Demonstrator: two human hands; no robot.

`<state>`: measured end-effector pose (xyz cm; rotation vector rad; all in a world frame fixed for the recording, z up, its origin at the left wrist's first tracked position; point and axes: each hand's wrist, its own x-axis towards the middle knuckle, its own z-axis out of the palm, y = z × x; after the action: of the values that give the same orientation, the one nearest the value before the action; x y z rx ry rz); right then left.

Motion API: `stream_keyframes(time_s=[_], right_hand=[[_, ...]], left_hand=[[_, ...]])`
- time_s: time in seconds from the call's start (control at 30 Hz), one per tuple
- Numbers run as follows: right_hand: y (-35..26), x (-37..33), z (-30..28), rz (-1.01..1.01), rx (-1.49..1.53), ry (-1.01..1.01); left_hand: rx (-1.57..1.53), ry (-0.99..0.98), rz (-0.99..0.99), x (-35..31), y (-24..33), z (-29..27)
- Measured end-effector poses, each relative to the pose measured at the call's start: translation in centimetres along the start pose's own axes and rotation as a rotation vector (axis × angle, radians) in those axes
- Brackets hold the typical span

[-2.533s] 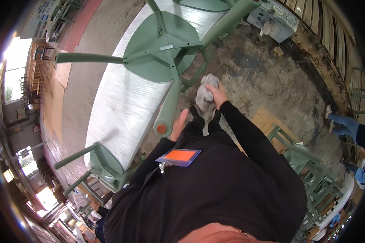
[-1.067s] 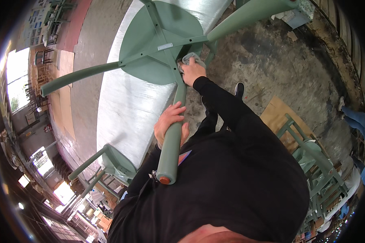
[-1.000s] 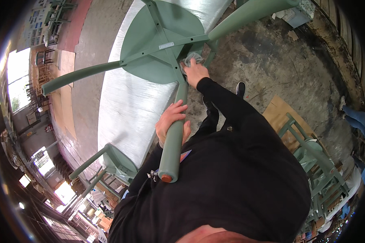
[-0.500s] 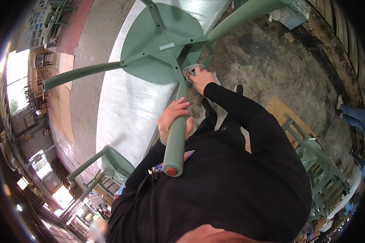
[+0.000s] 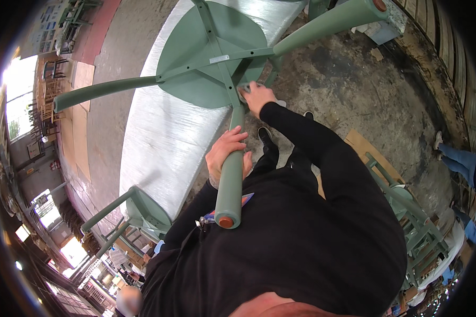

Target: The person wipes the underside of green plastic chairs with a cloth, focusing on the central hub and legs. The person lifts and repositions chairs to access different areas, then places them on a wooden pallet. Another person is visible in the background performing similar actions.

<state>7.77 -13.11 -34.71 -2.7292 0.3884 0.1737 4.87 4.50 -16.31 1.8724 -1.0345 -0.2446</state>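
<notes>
A green round-seated stool (image 5: 182, 47) rests overturned on a long surface wrapped in shiny film (image 5: 156, 137), its underside and crossed braces facing me. One thick leg (image 5: 230, 185) with a reddish-brown end cap points toward my body. My left hand (image 5: 226, 153) is closed around the middle of this leg, the thumb on the far side. Farther up, where the leg meets the seat, my right hand (image 5: 259, 99) presses a greyish cloth (image 5: 244, 90) against the stool. Fingers and the stool's frame hide much of the cloth.
Another green stool (image 5: 143, 211) stands at the lower left, and more green furniture (image 5: 407, 211) is stacked at the right on cardboard. A person in blue trousers (image 5: 457, 161) is at the far right. Stained concrete floor (image 5: 344, 90) lies beyond my right arm.
My right hand has shifted slightly left with the cloth, and its fingers cover more of it. My left hand keeps its hold on the leg. The whole view has tilted a little.
</notes>
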Motion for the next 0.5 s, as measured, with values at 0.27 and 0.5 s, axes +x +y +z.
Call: stream_keyframes(time_s=[0.27, 0.5], right_hand=[[2.5, 4.0, -2.9, 0.109, -0.021, -0.215], [9.3, 0.9, -4.2, 0.361, 0.228, -0.132]], left_hand=[[-0.016, 0.013, -0.033, -0.2, 0.3, -0.2], [-0.002, 0.006, -0.017, -0.2, 0.3, -0.3]])
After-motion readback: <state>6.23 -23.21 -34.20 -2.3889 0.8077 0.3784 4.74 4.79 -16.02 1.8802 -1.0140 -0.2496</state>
